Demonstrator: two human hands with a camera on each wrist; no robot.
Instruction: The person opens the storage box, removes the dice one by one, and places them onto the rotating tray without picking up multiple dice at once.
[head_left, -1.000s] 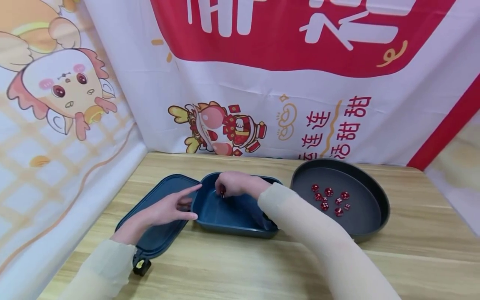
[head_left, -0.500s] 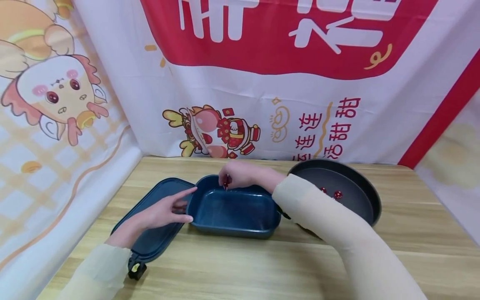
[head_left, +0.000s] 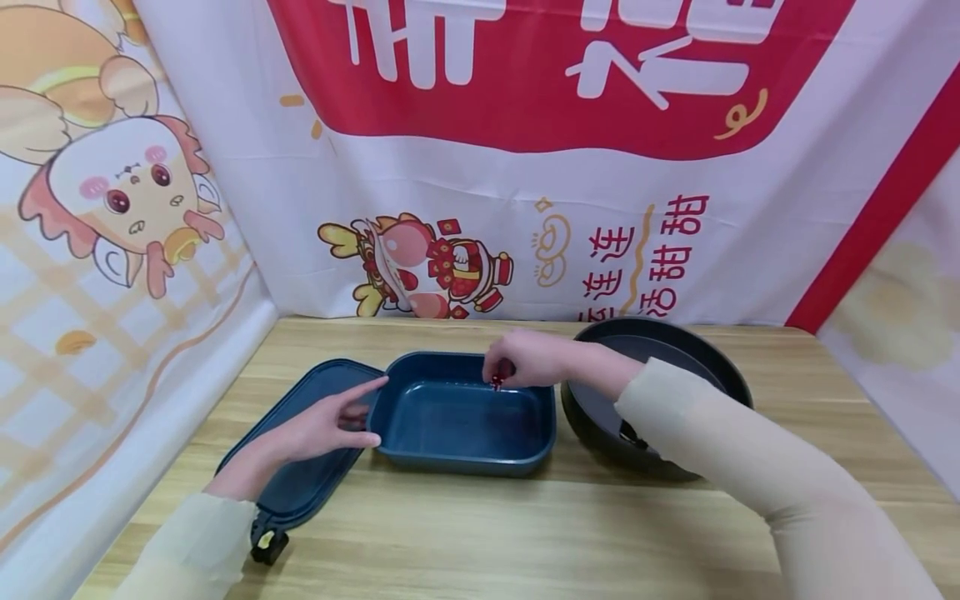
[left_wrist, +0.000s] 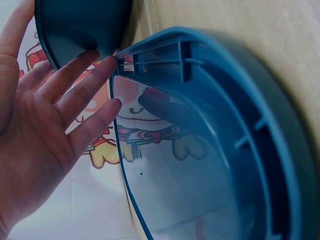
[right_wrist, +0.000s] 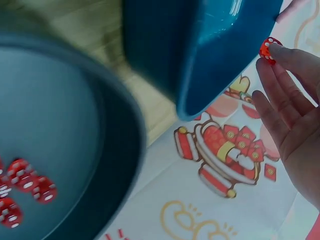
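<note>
Right hand [head_left: 525, 358] carried die [head_left: 496, 381] rightward.

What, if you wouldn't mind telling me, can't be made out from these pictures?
- Head view: the round pan's floor and its dice are hidden by the right forearm.
- Head view: the red die in the right hand is too small to read.
- Right wrist view: the pan's dice are blurred and cut off by the left edge.

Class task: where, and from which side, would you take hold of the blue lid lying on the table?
Grip the blue lid at its long left rim, coming from the left. It lies flat, the left hand rests on it, and the blue box crowds its right side.
</note>
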